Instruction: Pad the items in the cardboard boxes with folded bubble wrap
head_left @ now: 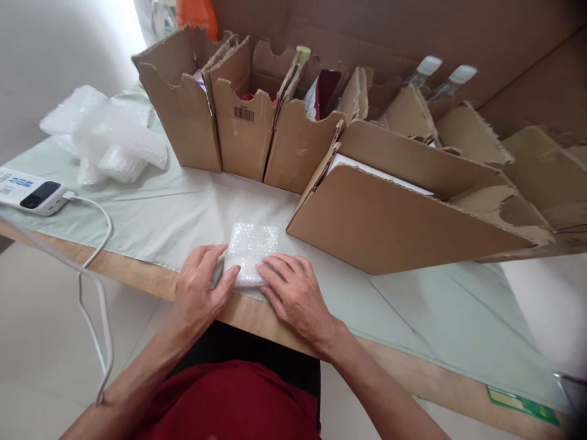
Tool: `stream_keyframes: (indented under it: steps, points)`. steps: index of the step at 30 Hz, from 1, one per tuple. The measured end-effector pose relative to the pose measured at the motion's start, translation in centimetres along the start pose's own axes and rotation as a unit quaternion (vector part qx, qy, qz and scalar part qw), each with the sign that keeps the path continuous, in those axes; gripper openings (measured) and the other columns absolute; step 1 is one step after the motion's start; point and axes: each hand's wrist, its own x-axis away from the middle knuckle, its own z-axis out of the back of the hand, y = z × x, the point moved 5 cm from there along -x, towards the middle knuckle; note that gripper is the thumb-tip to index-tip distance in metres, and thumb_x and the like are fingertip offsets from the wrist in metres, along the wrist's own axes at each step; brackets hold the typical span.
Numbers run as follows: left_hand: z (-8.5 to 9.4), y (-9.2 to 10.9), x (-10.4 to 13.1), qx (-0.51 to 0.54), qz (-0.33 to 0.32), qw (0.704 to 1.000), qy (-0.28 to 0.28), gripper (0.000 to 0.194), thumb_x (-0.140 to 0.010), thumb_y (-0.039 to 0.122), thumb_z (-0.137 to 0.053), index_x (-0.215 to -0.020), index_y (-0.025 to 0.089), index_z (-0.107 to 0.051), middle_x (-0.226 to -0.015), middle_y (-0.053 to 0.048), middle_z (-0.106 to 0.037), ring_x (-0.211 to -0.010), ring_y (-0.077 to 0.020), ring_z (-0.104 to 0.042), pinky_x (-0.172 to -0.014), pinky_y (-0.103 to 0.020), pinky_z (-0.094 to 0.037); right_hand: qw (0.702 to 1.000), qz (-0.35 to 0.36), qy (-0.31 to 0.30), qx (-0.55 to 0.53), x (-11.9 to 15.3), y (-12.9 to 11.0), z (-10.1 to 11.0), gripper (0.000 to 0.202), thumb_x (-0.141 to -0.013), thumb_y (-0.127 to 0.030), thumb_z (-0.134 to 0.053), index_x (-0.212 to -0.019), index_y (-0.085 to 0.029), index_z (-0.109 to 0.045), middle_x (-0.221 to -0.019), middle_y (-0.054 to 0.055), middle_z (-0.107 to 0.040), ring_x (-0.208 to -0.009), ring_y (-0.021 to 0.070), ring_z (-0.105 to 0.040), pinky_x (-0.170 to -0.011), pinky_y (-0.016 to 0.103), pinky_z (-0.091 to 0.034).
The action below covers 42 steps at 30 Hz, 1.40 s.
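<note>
A small square packet of bubble wrap (252,247) lies flat on the pale green cloth near the table's front edge. My left hand (202,284) is at its left side, thumb on the packet's near left corner and fingers spread along the left edge. My right hand (293,293) rests over the near right corner, its fingertips on the wrap and the fingers slightly apart. Whatever is inside the wrap cannot be made out.
Several open cardboard boxes (371,214) line the back and right. A pile of bubble wrap (110,134) lies at the back left. A white power bank (34,192) with a cable (98,244) sits at the left edge. Two capped bottles (426,68) stand behind.
</note>
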Motion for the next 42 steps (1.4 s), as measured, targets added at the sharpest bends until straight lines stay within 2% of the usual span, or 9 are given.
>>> stream_keyframes:
  steps: [6, 9, 15, 18, 22, 31, 34, 38, 42]
  points:
    - [0.2, 0.1, 4.6, 0.364, 0.302, 0.876, -0.097, 0.045, -0.090, 0.045, -0.072, -0.124, 0.017, -0.064, -0.109, -0.011, -0.074, -0.096, -0.0240, -0.074, -0.080, -0.037, -0.062, 0.963, -0.187, 0.046, -0.191, 0.7, 0.6, 0.8, 0.025, -0.100, -0.025, -0.058, -0.122, -0.023, -0.070, -0.113, 0.008, -0.079, -0.102, 0.0243, -0.070, -0.093, 0.042, -0.052]
    - [-1.5, 1.9, 4.9, 0.512, 0.344, 0.773, -0.148, 0.056, -0.083, 0.044, -0.079, -0.129, 0.015, -0.064, -0.126, -0.016, -0.073, -0.117, -0.0311, -0.070, -0.096, -0.044, -0.060, 0.923, -0.247, -0.004, -0.297, 1.8, -0.4, 0.9, 0.022, -0.099, -0.031, -0.059, -0.117, -0.025, -0.072, -0.107, 0.004, -0.079, -0.096, 0.0221, -0.071, -0.088, 0.038, -0.055]
    - [-3.6, 4.1, 3.8, 0.580, 0.375, 0.707, -0.151, 0.064, -0.071, 0.045, -0.087, -0.125, 0.015, -0.070, -0.113, -0.014, -0.078, -0.111, -0.0331, -0.073, -0.098, -0.047, -0.059, 0.916, -0.280, 0.073, -0.278, 4.4, -0.2, 2.6, 0.043, -0.092, -0.046, -0.068, -0.128, -0.023, -0.067, -0.131, 0.012, -0.067, -0.117, 0.0278, -0.065, -0.101, 0.044, -0.054]
    - [-4.2, 5.0, 4.0, 0.573, 0.360, 0.717, -0.170, 0.067, -0.071, 0.049, -0.087, -0.126, 0.015, -0.070, -0.109, -0.014, -0.079, -0.110, -0.0343, -0.073, -0.096, -0.047, -0.060, 0.876, -0.307, 0.067, -0.365, 5.8, 0.0, 2.7, 0.062, -0.085, -0.051, -0.076, -0.137, -0.023, -0.061, -0.133, 0.012, -0.068, -0.114, 0.0264, -0.069, -0.094, 0.039, -0.058]
    - [-5.6, 5.5, 4.3, 0.537, 0.305, 0.755, -0.219, 0.070, -0.076, 0.057, -0.083, -0.133, 0.019, -0.067, -0.115, -0.014, -0.078, -0.110, -0.0344, -0.073, -0.094, -0.045, -0.062, 0.875, -0.305, 0.099, -0.362, 6.7, -0.1, 5.6, 0.019, -0.090, -0.030, -0.069, -0.108, -0.024, -0.072, -0.098, 0.002, -0.076, -0.088, 0.0179, -0.072, -0.082, 0.029, -0.059]
    - [-7.4, 3.8, 3.2, 0.367, 0.092, 0.906, -0.190, 0.036, -0.095, 0.044, -0.067, -0.124, 0.023, -0.071, -0.122, -0.013, -0.075, -0.111, -0.0272, -0.074, -0.096, -0.039, -0.062, 0.896, -0.322, 0.302, -0.052, 5.3, 6.0, 25.9, 0.026, -0.093, -0.034, -0.064, -0.116, -0.027, -0.073, -0.101, 0.006, -0.077, -0.081, 0.0197, -0.069, -0.070, 0.035, -0.055]
    - [-7.4, 4.1, 3.6, 0.314, 0.020, 0.929, -0.196, 0.025, -0.095, 0.039, -0.065, -0.113, 0.026, -0.077, -0.110, -0.010, -0.078, -0.102, -0.0255, -0.076, -0.088, -0.036, -0.064, 0.905, -0.379, 0.135, 0.134, 2.1, 9.1, 28.8, 0.022, -0.092, -0.026, -0.060, -0.101, -0.019, -0.078, -0.087, 0.007, -0.075, -0.073, 0.0163, -0.062, -0.068, 0.033, -0.046]
    - [-7.3, 4.4, 3.9, 0.304, -0.013, 0.935, -0.183, 0.022, -0.096, 0.035, -0.062, -0.112, 0.028, -0.076, -0.107, -0.008, -0.078, -0.099, -0.0235, -0.077, -0.086, -0.033, -0.064, 0.815, -0.440, -0.121, 0.358, -1.6, 11.1, 28.7, 0.021, -0.087, -0.021, -0.060, -0.091, -0.019, -0.080, -0.076, 0.007, -0.072, -0.069, 0.0161, -0.058, -0.064, 0.032, -0.035]
    - [-7.2, 4.3, 3.7, 0.307, 0.000, 0.932, -0.191, 0.023, -0.097, 0.036, -0.060, -0.111, 0.026, -0.076, -0.106, -0.009, -0.078, -0.100, -0.0248, -0.076, -0.086, -0.035, -0.064, 0.777, -0.418, -0.221, 0.416, -4.9, 12.0, 27.1, 0.013, -0.082, -0.018, -0.064, -0.079, -0.014, -0.076, -0.070, 0.008, -0.068, -0.072, 0.0185, -0.064, -0.066, 0.031, -0.038]
